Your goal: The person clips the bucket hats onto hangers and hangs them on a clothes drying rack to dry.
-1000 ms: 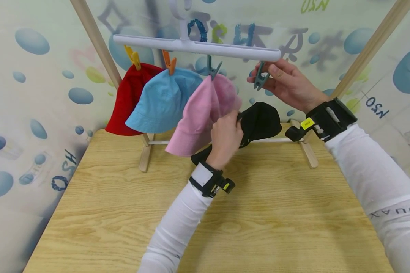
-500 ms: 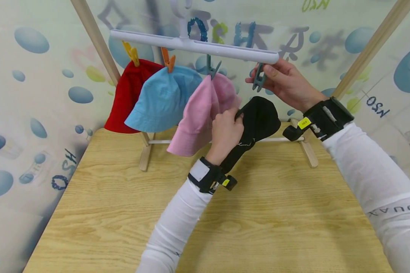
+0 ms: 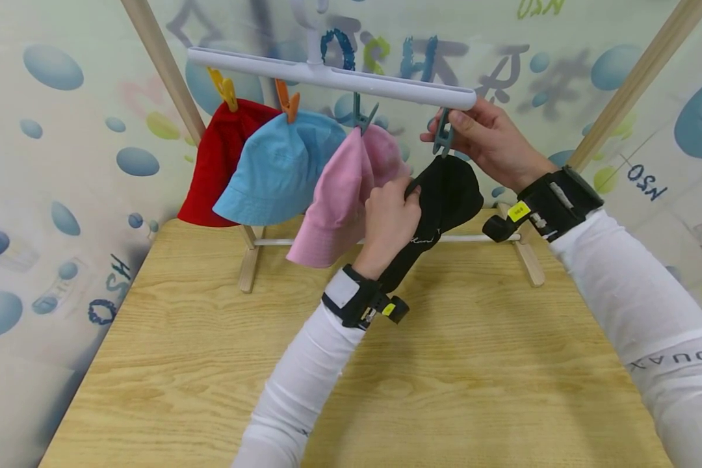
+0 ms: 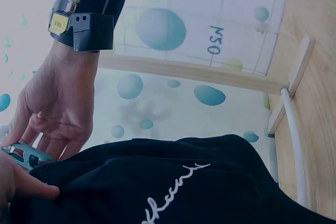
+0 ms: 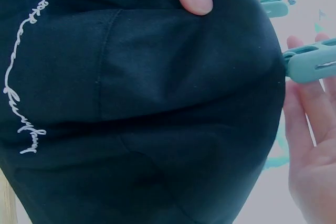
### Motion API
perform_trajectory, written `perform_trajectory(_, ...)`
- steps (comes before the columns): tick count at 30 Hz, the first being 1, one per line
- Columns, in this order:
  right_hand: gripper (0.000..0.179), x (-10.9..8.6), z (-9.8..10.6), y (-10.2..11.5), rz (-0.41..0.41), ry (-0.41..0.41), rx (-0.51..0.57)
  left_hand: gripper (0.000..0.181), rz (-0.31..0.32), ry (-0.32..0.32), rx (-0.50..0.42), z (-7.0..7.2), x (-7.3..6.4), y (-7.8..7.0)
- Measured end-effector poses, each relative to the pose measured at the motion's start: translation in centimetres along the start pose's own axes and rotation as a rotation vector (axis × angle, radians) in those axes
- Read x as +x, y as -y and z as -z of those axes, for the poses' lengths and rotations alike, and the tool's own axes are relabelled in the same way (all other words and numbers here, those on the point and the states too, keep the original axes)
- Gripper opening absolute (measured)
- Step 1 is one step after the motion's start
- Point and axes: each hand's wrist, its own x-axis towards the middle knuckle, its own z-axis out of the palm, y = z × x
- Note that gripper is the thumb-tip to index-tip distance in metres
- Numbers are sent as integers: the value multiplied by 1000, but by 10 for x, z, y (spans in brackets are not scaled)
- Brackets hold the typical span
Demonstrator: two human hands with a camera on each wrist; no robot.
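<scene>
My left hand [image 3: 390, 221] grips a black hat [image 3: 453, 201] by its upper left edge, the thumb lying on the cloth. White script runs across the hat's front. My right hand [image 3: 497, 143] pinches a grey-green clothespin [image 3: 443, 133] that hangs under the right end of a white hanger bar [image 3: 339, 78]. In the right wrist view the clothespin [image 5: 315, 66] meets the top of the hat's crown, with right-hand fingers [image 5: 315, 108] behind it. A pink bucket hat [image 3: 333, 208] hangs beside my left hand from another grey-green clothespin [image 3: 363, 114].
Left along the bar hang a light blue bucket hat [image 3: 281, 172] on an orange clothespin [image 3: 288, 101] and a red hat [image 3: 213, 175] on a yellow clothespin [image 3: 225, 90]. A wooden stand [image 3: 164, 65] rises from the wooden table [image 3: 474, 364]. A patterned backdrop [image 3: 82, 195] lies behind.
My left hand has raised the black hat toward the right-hand clothespin, and its script has turned into view. The bar's left end has risen slightly. My right hand has kept its pinch.
</scene>
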Motion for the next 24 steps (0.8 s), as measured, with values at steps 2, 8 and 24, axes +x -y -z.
perform_trajectory(2, 25, 0, 0, -1, 7, -8, 0, 24, -2, 5, -18, 0, 0, -1)
perform_trajectory(8, 23, 0, 0, -3, 16, -24, -6, 23, -3, -4, -49, 1, 3, -3)
perform_trajectory(24, 25, -3, 7, -3, 27, 19, -57, 22, 2, 6, -77, 5, 8, -14)
